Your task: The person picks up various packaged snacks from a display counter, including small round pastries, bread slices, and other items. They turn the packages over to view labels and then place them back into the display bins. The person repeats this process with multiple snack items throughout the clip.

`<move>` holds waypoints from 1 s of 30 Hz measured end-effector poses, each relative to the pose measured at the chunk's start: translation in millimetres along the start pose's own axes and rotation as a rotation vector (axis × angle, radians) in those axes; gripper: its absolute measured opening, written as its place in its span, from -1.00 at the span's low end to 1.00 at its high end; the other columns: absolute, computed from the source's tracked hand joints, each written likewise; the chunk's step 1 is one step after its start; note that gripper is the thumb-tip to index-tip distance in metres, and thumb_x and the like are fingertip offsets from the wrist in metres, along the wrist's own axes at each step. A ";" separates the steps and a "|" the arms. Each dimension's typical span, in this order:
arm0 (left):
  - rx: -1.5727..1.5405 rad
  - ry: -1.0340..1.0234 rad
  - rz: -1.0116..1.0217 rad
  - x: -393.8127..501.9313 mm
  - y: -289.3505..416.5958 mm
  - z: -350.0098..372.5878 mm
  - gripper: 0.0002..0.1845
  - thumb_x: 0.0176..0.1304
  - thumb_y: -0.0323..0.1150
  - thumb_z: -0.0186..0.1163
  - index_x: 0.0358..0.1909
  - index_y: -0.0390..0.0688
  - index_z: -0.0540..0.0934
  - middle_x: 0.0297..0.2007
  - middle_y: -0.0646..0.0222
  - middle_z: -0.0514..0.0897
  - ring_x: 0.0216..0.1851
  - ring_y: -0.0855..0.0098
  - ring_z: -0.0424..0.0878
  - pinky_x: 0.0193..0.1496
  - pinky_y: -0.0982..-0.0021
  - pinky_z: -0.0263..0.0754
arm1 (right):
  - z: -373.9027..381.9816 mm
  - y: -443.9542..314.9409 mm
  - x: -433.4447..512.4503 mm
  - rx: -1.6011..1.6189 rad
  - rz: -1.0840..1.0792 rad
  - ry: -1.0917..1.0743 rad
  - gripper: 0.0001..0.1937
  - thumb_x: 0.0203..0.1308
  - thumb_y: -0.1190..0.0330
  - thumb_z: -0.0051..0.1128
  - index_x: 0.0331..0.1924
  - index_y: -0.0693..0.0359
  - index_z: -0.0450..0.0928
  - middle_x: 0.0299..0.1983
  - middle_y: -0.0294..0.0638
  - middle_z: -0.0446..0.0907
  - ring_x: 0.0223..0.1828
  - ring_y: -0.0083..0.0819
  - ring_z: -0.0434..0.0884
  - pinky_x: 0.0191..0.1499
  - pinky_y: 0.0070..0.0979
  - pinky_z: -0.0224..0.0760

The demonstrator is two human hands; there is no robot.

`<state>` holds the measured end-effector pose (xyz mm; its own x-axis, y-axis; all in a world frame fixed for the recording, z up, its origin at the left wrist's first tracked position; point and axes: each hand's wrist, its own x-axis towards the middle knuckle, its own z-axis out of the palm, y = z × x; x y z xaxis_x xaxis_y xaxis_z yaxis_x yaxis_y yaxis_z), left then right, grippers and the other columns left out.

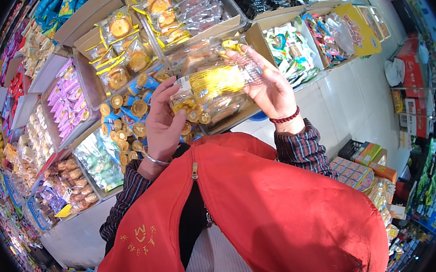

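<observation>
My left hand (164,121) and my right hand (270,85) hold a clear plastic package with a yellow printed label (216,82) between them, one at each end. Red beads circle my right wrist and a silver bangle my left. The package hangs over an open bin of wrapped bread (225,109). Left of it, under and beside my left hand, lie cone-shaped snacks with blue wrappers (139,108). Beyond are round yellow pastries in clear packets (120,27).
Bins of purple packets (68,99), wrapped brown pastries (76,181) and green-white packets (292,50) surround the bread bin. Tiled floor (332,97) shows to the right, with stacked boxes (351,172) lower down. A red carton (409,62) stands at the far right.
</observation>
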<state>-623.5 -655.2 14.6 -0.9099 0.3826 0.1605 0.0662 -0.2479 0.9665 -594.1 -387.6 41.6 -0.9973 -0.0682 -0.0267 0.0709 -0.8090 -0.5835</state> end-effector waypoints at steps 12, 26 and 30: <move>-0.141 0.134 -0.025 5.6 16.5 10.3 -0.04 0.28 -0.73 0.13 0.62 -0.09 -0.11 0.54 0.14 0.11 0.39 0.35 0.41 0.33 0.35 0.44 | 1.9 -2.8 6.7 -0.088 -0.064 0.066 -0.30 0.27 0.52 0.03 0.50 0.42 0.11 0.43 0.23 0.33 0.48 -0.04 0.35 0.50 -0.17 0.22; -0.326 -0.090 -0.365 4.0 22.6 5.9 -0.37 0.41 -0.43 0.25 0.45 -0.19 0.25 0.21 0.22 0.57 0.19 0.30 0.62 0.07 0.18 0.74 | -3.7 -13.1 12.7 -0.156 -0.118 0.126 -0.30 0.26 0.35 0.14 0.46 0.41 0.20 0.42 0.23 0.34 0.46 0.05 0.34 0.53 -0.07 0.13; -0.339 -0.141 -0.454 1.1 26.6 4.9 -0.46 0.43 -0.42 0.24 0.38 -0.22 0.33 0.11 0.24 0.64 0.07 0.35 0.68 -0.06 0.27 0.77 | -4.8 -17.6 15.3 -0.182 -0.108 0.147 -0.31 0.28 0.30 0.17 0.45 0.41 0.23 0.37 0.24 0.40 0.38 0.04 0.44 0.49 -0.08 0.20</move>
<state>-620.8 -657.0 41.5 -0.7516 0.6263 -0.2071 -0.4733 -0.2933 0.8306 -610.7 -371.6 47.6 -0.9917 0.1098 -0.0664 -0.0275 -0.6874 -0.7258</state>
